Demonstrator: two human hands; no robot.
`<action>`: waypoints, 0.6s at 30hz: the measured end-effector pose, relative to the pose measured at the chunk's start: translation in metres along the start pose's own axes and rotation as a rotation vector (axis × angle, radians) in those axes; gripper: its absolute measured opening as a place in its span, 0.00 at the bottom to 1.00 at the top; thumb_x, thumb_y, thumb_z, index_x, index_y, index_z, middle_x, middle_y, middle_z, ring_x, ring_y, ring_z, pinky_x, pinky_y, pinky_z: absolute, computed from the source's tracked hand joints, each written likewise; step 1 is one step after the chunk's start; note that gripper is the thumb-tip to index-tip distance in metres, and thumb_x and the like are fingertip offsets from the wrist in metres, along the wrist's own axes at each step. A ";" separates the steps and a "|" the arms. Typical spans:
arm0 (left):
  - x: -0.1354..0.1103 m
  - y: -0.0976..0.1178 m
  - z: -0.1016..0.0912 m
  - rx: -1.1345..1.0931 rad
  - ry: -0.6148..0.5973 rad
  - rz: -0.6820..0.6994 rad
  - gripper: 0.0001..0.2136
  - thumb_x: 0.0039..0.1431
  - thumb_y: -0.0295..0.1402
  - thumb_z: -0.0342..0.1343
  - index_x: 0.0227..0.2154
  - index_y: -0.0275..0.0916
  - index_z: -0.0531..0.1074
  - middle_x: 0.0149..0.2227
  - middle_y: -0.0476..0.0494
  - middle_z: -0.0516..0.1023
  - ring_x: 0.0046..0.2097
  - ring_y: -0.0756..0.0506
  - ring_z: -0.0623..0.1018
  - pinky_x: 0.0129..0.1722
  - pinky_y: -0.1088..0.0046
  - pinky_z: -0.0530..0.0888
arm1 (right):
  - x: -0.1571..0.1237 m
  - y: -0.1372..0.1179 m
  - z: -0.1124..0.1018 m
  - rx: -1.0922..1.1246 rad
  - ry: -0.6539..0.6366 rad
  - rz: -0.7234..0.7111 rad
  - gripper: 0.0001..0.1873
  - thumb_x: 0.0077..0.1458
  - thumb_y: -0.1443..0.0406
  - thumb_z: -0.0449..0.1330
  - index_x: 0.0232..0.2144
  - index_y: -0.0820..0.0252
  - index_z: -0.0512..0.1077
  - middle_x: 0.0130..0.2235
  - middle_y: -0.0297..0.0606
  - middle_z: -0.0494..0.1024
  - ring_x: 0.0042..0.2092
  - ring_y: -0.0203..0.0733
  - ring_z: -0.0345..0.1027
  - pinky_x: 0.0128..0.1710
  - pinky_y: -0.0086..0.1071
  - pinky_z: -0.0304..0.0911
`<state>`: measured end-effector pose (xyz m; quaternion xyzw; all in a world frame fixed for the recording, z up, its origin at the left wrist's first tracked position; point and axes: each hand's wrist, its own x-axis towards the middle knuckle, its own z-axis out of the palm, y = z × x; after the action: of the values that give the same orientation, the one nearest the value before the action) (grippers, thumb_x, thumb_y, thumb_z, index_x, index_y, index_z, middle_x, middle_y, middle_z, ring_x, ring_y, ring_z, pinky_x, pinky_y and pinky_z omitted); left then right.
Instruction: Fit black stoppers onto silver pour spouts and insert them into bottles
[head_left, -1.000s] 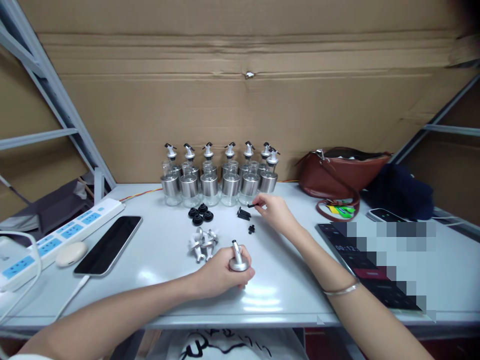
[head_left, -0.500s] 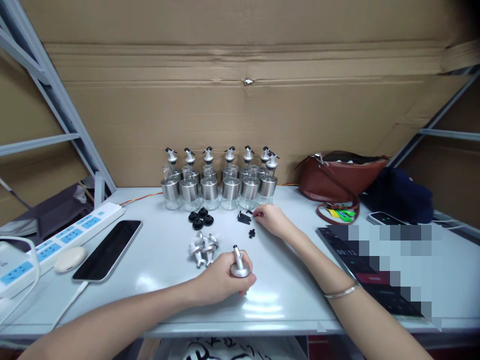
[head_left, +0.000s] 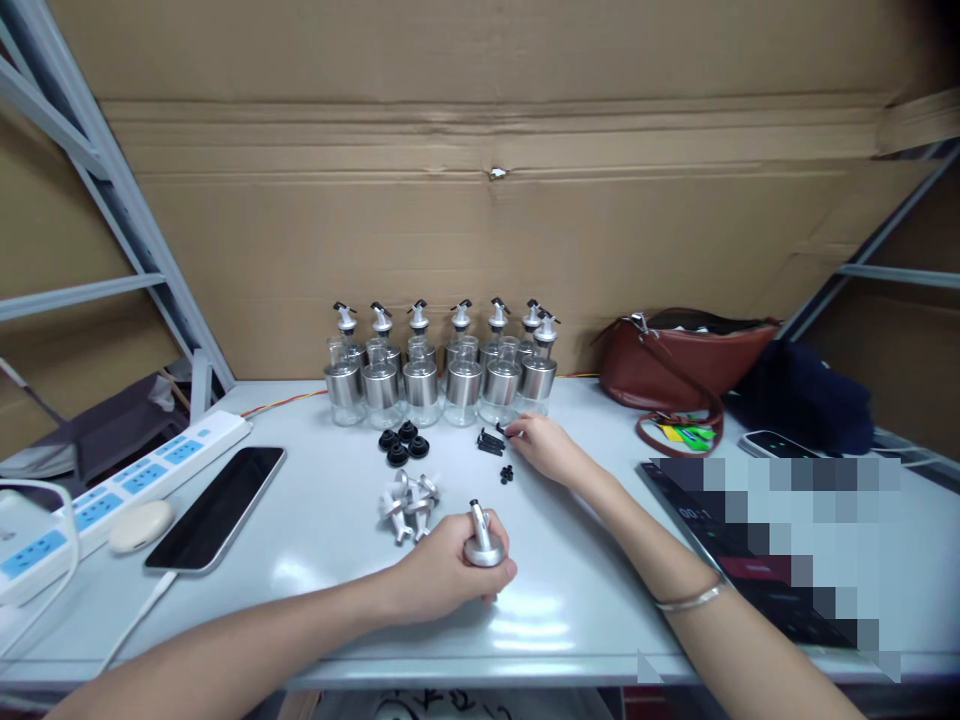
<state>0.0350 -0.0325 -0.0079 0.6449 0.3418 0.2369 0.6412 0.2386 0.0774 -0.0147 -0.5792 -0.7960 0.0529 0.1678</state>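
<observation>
My left hand (head_left: 457, 565) is wrapped around a silver bottle pourer (head_left: 484, 550), its wide collar level and its narrow, black-tipped spout pointing up. Farther forward, my right hand (head_left: 551, 445) pinches a small black lever (head_left: 501, 428) with thumb and fingertips. Beside those fingertips lie several more black levers (head_left: 490, 443) in a small pile. Tiny black plugs (head_left: 508, 474) are just in front of this pile. To the left, silver pourer heads (head_left: 409, 505) lie in a heap, with ribbed black stoppers (head_left: 403, 445) behind them.
Glass bottles with steel bands (head_left: 421, 383) stand in rows at the back, several topped with pourers. On the left are a phone (head_left: 217, 510), a round white case (head_left: 141, 526) and a power strip (head_left: 142, 475). A brown bag (head_left: 686, 365) and a tablet (head_left: 739, 545) are at right.
The view has tipped up slightly, so everything sits a little lower. My left hand still grips the pourer; my right hand stays by the lever pile, its fingers on a lever.
</observation>
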 end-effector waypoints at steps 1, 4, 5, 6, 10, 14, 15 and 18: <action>0.000 0.000 0.000 0.003 0.000 0.000 0.10 0.50 0.34 0.57 0.27 0.38 0.60 0.21 0.55 0.66 0.24 0.54 0.66 0.28 0.76 0.63 | 0.000 -0.001 0.001 0.006 -0.004 -0.023 0.14 0.53 0.74 0.52 0.37 0.65 0.77 0.40 0.48 0.77 0.43 0.46 0.70 0.45 0.33 0.61; 0.000 0.000 -0.001 0.011 0.001 0.003 0.09 0.51 0.33 0.56 0.28 0.37 0.60 0.21 0.55 0.66 0.24 0.54 0.66 0.29 0.76 0.63 | 0.001 -0.002 0.002 0.032 -0.007 -0.079 0.14 0.55 0.74 0.51 0.37 0.65 0.77 0.40 0.47 0.78 0.43 0.46 0.71 0.46 0.34 0.61; 0.000 0.000 -0.001 0.012 -0.001 0.004 0.09 0.51 0.33 0.56 0.28 0.37 0.60 0.20 0.55 0.66 0.24 0.54 0.66 0.29 0.77 0.63 | 0.001 -0.002 0.002 0.043 -0.008 -0.090 0.14 0.55 0.73 0.51 0.37 0.65 0.77 0.40 0.47 0.78 0.43 0.47 0.71 0.46 0.35 0.61; 0.000 0.000 -0.001 0.011 -0.003 0.004 0.09 0.51 0.33 0.56 0.28 0.37 0.60 0.20 0.55 0.66 0.24 0.54 0.66 0.28 0.77 0.63 | 0.000 -0.002 0.001 0.053 -0.009 -0.096 0.14 0.55 0.73 0.51 0.37 0.66 0.77 0.40 0.47 0.78 0.43 0.47 0.71 0.47 0.35 0.62; 0.000 -0.001 -0.001 0.002 -0.010 0.008 0.09 0.51 0.34 0.56 0.28 0.38 0.60 0.21 0.55 0.66 0.24 0.54 0.66 0.28 0.76 0.63 | -0.002 -0.004 -0.003 0.088 -0.004 -0.115 0.13 0.53 0.73 0.55 0.38 0.64 0.77 0.42 0.46 0.78 0.44 0.48 0.70 0.48 0.37 0.62; 0.000 -0.001 -0.001 0.007 -0.012 0.013 0.09 0.51 0.33 0.56 0.28 0.38 0.60 0.21 0.55 0.66 0.24 0.54 0.66 0.29 0.76 0.63 | -0.003 -0.007 -0.004 0.130 -0.011 -0.143 0.11 0.50 0.72 0.59 0.37 0.63 0.77 0.40 0.44 0.78 0.43 0.47 0.70 0.46 0.36 0.62; 0.000 -0.001 -0.001 0.003 -0.011 0.012 0.09 0.51 0.33 0.56 0.28 0.38 0.60 0.21 0.55 0.65 0.24 0.54 0.66 0.29 0.76 0.63 | -0.003 -0.007 -0.003 0.143 -0.014 -0.149 0.10 0.50 0.72 0.60 0.36 0.63 0.78 0.39 0.43 0.78 0.42 0.46 0.70 0.46 0.35 0.63; -0.001 0.000 0.000 -0.002 -0.007 0.010 0.09 0.51 0.33 0.56 0.27 0.38 0.60 0.21 0.56 0.65 0.24 0.54 0.66 0.28 0.77 0.63 | -0.002 -0.008 -0.002 0.185 -0.017 -0.164 0.10 0.49 0.71 0.61 0.36 0.63 0.78 0.38 0.43 0.77 0.40 0.44 0.70 0.44 0.34 0.64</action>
<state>0.0343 -0.0329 -0.0081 0.6466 0.3361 0.2380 0.6421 0.2327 0.0726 -0.0109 -0.4938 -0.8338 0.1170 0.2176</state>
